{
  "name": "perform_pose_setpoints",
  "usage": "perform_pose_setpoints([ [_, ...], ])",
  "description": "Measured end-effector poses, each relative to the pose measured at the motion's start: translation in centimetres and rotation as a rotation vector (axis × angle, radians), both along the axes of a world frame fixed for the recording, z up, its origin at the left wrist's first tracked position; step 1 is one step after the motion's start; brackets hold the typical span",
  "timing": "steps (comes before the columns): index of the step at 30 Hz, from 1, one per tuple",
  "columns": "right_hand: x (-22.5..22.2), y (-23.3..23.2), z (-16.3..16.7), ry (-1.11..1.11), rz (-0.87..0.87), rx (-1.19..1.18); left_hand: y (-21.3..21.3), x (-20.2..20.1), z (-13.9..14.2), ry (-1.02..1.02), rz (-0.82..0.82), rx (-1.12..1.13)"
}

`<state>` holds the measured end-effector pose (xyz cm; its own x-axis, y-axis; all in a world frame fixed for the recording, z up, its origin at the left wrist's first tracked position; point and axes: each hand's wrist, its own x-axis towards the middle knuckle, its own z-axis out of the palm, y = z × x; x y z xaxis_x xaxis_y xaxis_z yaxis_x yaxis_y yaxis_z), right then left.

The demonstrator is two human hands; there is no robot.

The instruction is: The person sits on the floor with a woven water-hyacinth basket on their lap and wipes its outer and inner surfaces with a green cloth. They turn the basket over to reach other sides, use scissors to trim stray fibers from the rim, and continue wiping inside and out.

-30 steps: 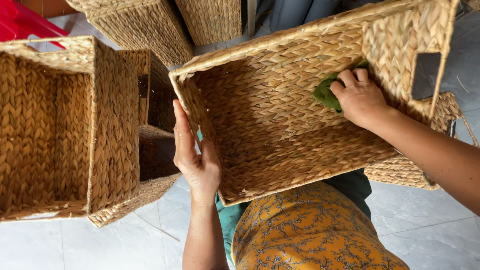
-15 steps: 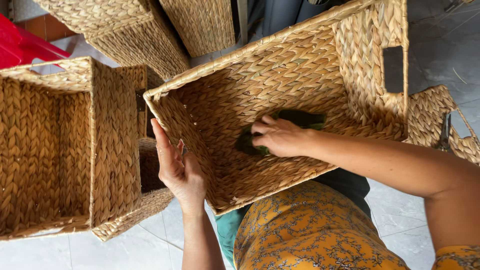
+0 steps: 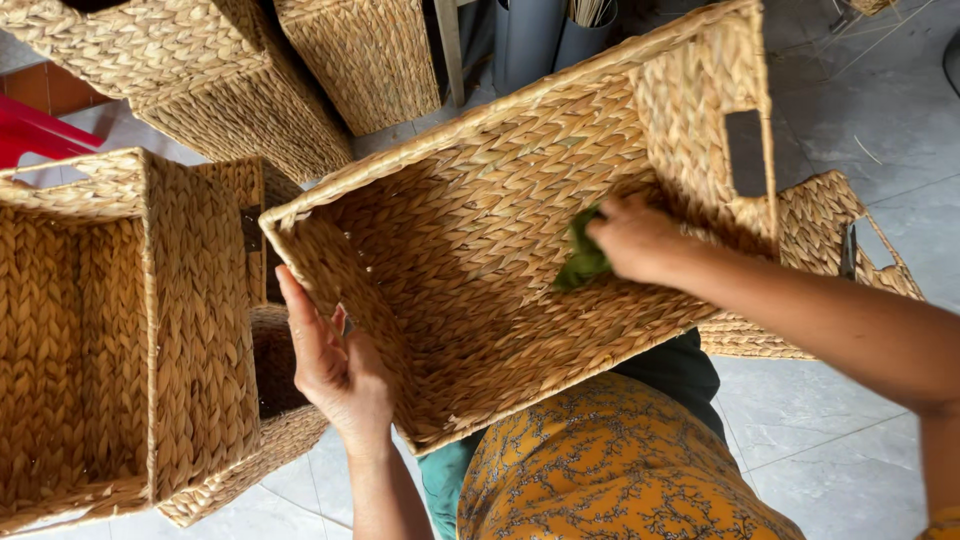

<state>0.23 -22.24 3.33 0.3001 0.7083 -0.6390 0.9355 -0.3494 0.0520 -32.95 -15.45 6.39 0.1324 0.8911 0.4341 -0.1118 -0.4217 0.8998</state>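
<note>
A large woven straw basket lies tilted on my lap with its opening facing me. My left hand presses flat against its outer left wall, fingers spread. My right hand reaches inside the basket and holds a green cloth against the woven bottom, near the end wall with the cut-out handle.
Another woven basket stands open at my left, touching a smaller one below it. More baskets are stacked at the back. A flat woven piece lies right of my lap on the grey tiled floor. A red object shows at far left.
My right hand with the green cloth moved from the basket's far end to its middle and back toward the handle wall. The left hand stays on the outer wall.
</note>
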Motion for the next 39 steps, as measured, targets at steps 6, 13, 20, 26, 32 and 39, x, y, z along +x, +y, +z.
perform_pose_setpoints([
  [6,-10.2,2.7,-3.1,0.408,0.512,0.27,0.0,-0.2,-0.1,0.048,0.058,-0.033],
  [13,-12.2,4.2,-4.0,0.321,0.745,0.453,-0.8,-0.1,0.0,0.132,0.091,0.027],
  [20,-2.0,2.2,-1.1,-0.012,0.45,0.496,0.2,0.3,-0.4,0.087,0.044,-0.015],
  [26,4.8,0.1,3.1,0.246,-0.264,0.407,2.4,0.8,-0.4,-0.085,-0.1,-0.092],
  [32,4.7,-6.6,3.5,0.795,-0.357,1.069,4.3,0.3,-1.3,-0.087,-0.161,-0.184],
  [39,5.6,-12.2,2.0,1.479,-0.566,2.039,5.6,0.1,-1.9,0.021,-0.108,-0.278],
])
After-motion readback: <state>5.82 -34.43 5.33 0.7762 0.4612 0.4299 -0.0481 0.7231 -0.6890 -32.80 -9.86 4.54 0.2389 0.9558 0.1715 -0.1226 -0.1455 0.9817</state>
